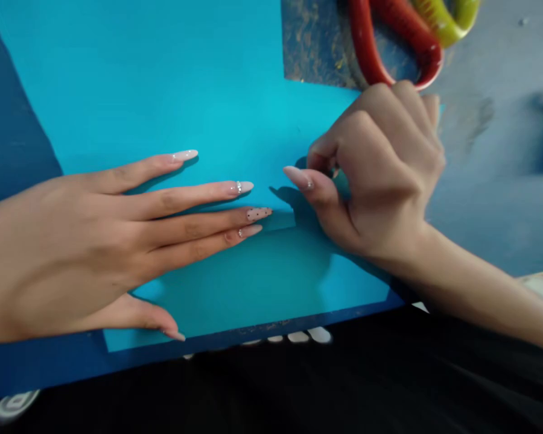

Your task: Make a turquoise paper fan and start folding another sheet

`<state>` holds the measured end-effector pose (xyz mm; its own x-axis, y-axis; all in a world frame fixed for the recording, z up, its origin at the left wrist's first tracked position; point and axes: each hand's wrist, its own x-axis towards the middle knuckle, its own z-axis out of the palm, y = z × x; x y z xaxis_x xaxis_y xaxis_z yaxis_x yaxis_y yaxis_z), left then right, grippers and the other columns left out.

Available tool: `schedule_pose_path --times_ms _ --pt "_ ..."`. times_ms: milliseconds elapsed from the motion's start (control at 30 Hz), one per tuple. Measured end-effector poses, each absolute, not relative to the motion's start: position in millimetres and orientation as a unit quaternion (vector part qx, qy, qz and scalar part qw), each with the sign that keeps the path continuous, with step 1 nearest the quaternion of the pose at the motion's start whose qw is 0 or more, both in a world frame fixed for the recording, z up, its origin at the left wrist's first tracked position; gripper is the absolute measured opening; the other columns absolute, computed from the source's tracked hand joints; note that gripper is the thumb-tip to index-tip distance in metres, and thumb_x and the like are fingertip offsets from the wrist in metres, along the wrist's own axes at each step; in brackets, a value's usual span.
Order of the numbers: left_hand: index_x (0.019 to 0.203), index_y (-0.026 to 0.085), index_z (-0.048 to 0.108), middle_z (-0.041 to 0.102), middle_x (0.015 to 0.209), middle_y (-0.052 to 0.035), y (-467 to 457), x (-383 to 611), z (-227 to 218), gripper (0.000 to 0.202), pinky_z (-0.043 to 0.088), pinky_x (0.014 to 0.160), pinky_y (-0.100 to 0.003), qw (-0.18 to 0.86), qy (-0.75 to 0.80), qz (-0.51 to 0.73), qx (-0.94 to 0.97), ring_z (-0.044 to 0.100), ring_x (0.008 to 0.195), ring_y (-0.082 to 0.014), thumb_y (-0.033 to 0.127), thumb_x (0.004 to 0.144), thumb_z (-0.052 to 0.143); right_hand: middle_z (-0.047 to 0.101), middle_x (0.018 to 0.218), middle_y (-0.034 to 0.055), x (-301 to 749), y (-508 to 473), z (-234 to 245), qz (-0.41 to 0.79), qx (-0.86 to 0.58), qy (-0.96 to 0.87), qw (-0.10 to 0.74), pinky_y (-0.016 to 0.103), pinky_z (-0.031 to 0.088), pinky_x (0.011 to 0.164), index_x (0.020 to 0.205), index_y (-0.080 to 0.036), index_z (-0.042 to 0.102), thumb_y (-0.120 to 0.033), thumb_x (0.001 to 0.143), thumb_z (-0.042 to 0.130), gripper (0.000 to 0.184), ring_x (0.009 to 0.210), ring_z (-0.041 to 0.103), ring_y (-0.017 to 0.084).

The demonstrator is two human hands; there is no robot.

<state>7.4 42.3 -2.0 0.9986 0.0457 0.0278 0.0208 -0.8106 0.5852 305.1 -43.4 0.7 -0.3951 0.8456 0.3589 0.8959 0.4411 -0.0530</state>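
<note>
A bright blue sheet of paper (185,90) lies under both hands. My left hand (117,229) rests flat on it, palm down, fingers stretched to the right and thumb spread toward the near edge. Just beyond its fingertips a small, slightly darker strip (280,220) shows on the sheet; whether it is tape or a fold, I cannot tell. On the right side of the sheet, my right hand (380,163) is closed, its fingers curled under and the thumb pointing left. Anything inside those curled fingers is hidden.
At the top right, a red loop (429,63) and a yellow loop (457,30) lie beyond my right hand. The worn blue table (489,199) shows around the paper. Dark cloth (271,392) with white marks is below the table's near edge.
</note>
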Motion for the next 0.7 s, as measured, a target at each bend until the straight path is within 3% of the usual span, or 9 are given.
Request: schedule_pose_path --times_ms 100,267,367,467,600,700 --pt "0.172 0.026 0.018 0.033 0.173 0.0002 44.7 11.0 1.2 0.08 -0.005 0.137 -0.042 0.252 -0.027 0.016 0.967 0.032 0.161 -0.0291 0.07 0.106 0.035 0.058 0.089 0.0069 299.9 -39.2 1.4 -0.025 -0.52 -0.828 0.206 0.045 0.049 0.082 0.097 -0.022 0.059 -0.049 0.112 0.034 0.04 0.088 0.061 0.025" --pt "0.171 0.03 0.017 0.031 0.173 -0.0026 47.9 15.8 5.9 0.099 -0.008 0.137 -0.051 0.256 -0.038 0.0 0.966 0.028 0.163 -0.0337 0.08 0.094 0.056 0.061 0.096 0.0098 296.6 -35.0 1.1 0.03 -0.502 -0.833 0.232 0.044 0.047 0.088 0.104 -0.019 0.06 -0.045 0.112 0.037 0.036 0.094 0.06 0.025" --pt "0.171 0.032 0.018 0.023 0.176 0.0001 49.8 16.3 9.3 0.093 -0.009 0.137 -0.047 0.227 -0.045 -0.004 0.973 0.018 0.165 -0.0295 0.077 0.098 0.053 0.064 0.094 0.0086 297.0 -34.2 -2.4 0.015 -0.48 -0.834 0.271 0.043 0.049 0.083 0.104 -0.02 0.062 -0.041 0.109 0.048 0.025 0.09 0.061 0.025" --pt "0.171 0.034 0.019 0.023 0.176 0.0005 49.9 14.5 11.2 0.088 -0.003 0.138 -0.046 0.219 -0.03 0.0 0.975 0.017 0.165 -0.0279 0.074 0.1 0.052 0.07 0.1 0.009 294.4 -36.0 -3.4 0.052 -0.445 -0.832 0.327 0.042 0.052 0.084 0.112 -0.019 0.065 -0.037 0.107 0.053 0.022 0.094 0.066 0.026" --pt "0.171 0.031 0.021 0.022 0.176 -0.0038 46.2 1.4 11.0 0.089 0.003 0.138 -0.049 0.212 0.021 0.012 0.977 0.018 0.165 -0.0295 0.075 0.099 0.052 0.072 0.13 0.0146 283.8 -47.7 1.5 0.112 -0.412 -0.856 0.29 0.045 0.053 0.099 0.141 -0.017 0.058 -0.044 0.107 0.055 0.043 0.119 0.068 0.028" --pt "0.17 0.029 0.023 0.02 0.176 -0.0062 40.4 -15.0 9.2 0.09 0.001 0.138 -0.051 0.183 0.041 0.019 0.982 0.017 0.165 -0.0302 0.075 0.099 0.053 0.058 0.154 0.0197 271.7 -59.5 6.0 0.067 -0.396 -0.886 0.23 0.051 0.044 0.117 0.157 -0.013 0.043 -0.052 0.106 0.054 0.065 0.144 0.056 0.032"
